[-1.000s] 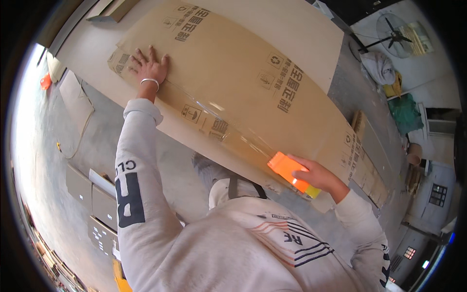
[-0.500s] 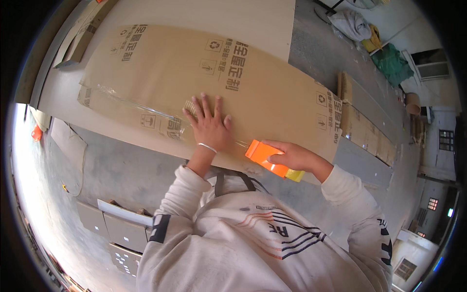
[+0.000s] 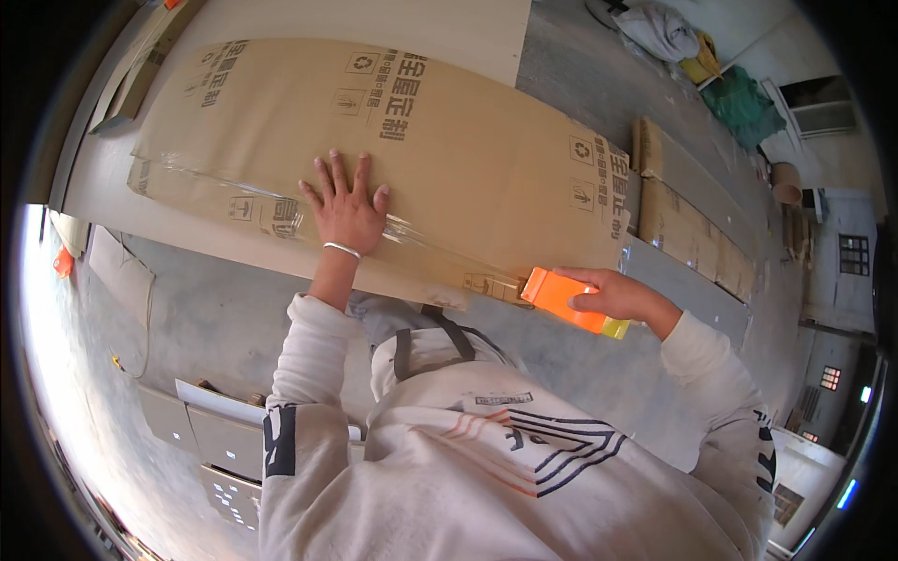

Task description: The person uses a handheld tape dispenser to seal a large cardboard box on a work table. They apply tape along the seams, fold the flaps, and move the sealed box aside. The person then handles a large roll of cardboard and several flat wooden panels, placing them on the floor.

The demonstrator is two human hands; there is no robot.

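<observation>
A long brown cardboard package [image 3: 468,159] with dark print lies across the table before me. My left hand [image 3: 351,210] rests spread and flat on it, close to its near edge. In my right hand [image 3: 617,292] is an orange tape dispenser [image 3: 564,299], gripped from above at the package's near right part. Yellow tape shows at the dispenser's right end. A strip of clear tape [image 3: 440,248] runs along the package's near side, from left of my left hand to the dispenser.
The pale table top [image 3: 449,37] extends beyond the package. To the right, more long cardboard packages [image 3: 697,229] lie near the floor. Grey panels [image 3: 224,435] stand at lower left. A green bag [image 3: 744,105] and a white sack [image 3: 659,30] sit at the far right.
My right hand has drawn the tape dispenser to the right, and more clear tape lies along the package. My left hand stays flat on the package, over the tape line. The view has shifted slightly.
</observation>
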